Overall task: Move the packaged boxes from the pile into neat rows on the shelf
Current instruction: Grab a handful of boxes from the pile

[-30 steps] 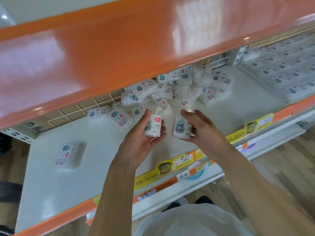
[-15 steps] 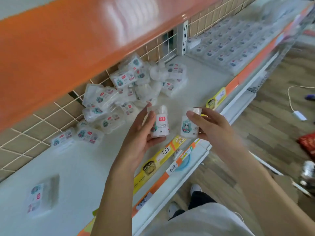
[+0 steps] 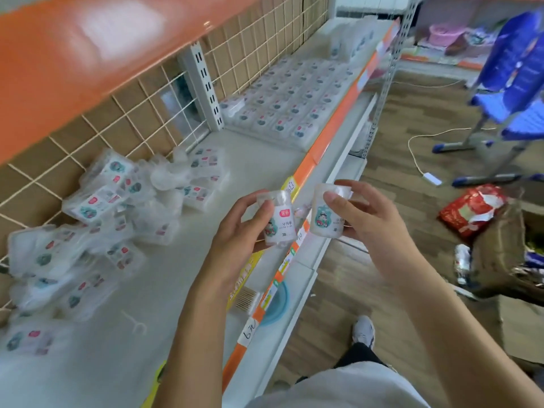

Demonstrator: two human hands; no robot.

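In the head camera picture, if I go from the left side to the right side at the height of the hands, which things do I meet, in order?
Pile of packaged boxes → left hand holding a box → right hand holding another box → red bag on the floor.

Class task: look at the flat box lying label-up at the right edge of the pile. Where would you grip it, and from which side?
Grip the flat box across its two long edges, coming from above and the aisle side. It lies flat, label up, at the pile's open edge, while the wire grid blocks the back.
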